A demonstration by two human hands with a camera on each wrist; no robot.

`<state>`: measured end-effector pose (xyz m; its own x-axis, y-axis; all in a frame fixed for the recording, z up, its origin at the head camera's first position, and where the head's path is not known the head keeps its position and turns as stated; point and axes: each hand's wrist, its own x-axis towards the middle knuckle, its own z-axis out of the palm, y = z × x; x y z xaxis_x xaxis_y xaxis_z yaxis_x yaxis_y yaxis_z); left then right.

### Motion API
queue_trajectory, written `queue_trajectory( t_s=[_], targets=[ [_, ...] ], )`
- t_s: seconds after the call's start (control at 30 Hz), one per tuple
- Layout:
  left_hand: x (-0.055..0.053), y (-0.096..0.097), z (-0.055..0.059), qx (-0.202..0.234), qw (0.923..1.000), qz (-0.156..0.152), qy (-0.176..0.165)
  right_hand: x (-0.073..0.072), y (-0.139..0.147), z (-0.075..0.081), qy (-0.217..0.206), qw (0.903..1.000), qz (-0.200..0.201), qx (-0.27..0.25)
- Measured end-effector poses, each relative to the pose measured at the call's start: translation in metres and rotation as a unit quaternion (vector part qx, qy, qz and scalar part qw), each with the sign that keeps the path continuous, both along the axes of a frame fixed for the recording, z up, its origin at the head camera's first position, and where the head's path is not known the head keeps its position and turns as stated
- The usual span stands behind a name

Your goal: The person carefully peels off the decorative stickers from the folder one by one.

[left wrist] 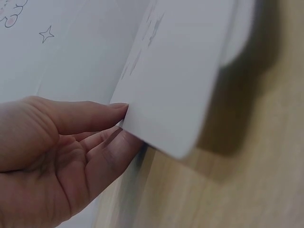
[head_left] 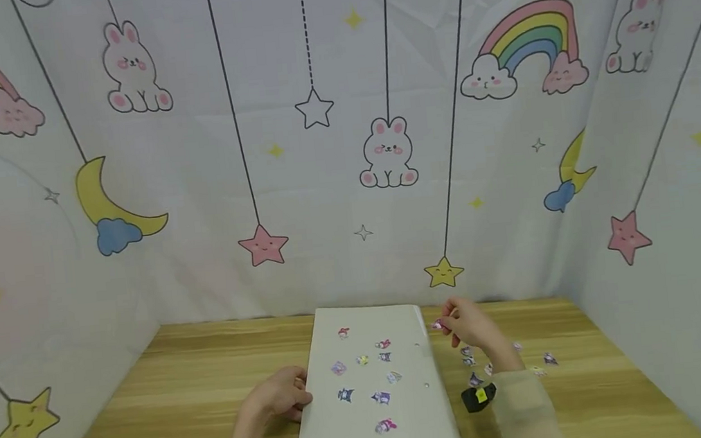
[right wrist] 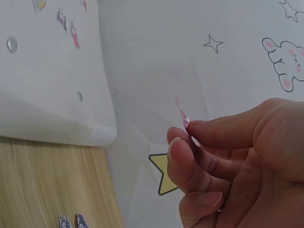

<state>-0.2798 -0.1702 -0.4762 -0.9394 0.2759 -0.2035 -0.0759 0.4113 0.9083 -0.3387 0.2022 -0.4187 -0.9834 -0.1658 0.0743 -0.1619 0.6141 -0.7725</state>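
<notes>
A white binder (head_left: 405, 409) with cartoon stickers scattered over its cover lies in the middle of the table. At its left edge is my left hand (head_left: 281, 394); in the left wrist view the thumb (left wrist: 95, 115) is on top of the cover and the fingers are beneath, pinching its edge. My right hand (head_left: 474, 323) is raised just beyond the binder's right edge. Between its thumb and fingertips it pinches a small pink and purple sticker (right wrist: 185, 118), seen nearly edge-on in the right wrist view.
Several loose stickers (head_left: 549, 359) lie on the wooden table (head_left: 184, 393) to the right of the binder. Two round metal rivets (head_left: 426, 385) sit near the binder's right side. A patterned white curtain (head_left: 329, 262) encloses the table's back and sides.
</notes>
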Motion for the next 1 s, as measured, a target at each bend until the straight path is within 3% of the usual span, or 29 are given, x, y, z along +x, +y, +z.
queue_trajectory(
  t_s=[0.3,0.47,0.7,0.9,1.0],
  targets=[
    [-0.001,0.005,-0.006,-0.014,0.9999,0.007,-0.001,-0.02,0.024,-0.011,-0.011,0.9967,0.007,0.08],
    [-0.002,0.006,-0.006,-0.018,0.9998,0.003,0.001,-0.03,0.029,-0.026,-0.026,0.9941,0.011,0.105],
    [-0.002,0.004,-0.004,-0.022,0.9997,0.009,-0.006,-0.045,0.024,-0.048,-0.004,0.9807,0.034,0.192],
    [-0.001,0.003,-0.002,-0.019,0.9997,0.015,-0.006,-0.047,0.016,-0.045,0.003,0.9797,0.058,0.192],
    [0.0,0.002,-0.002,-0.014,0.9998,0.011,-0.007,-0.044,0.013,-0.045,0.004,0.9736,0.061,0.22]
  ],
)
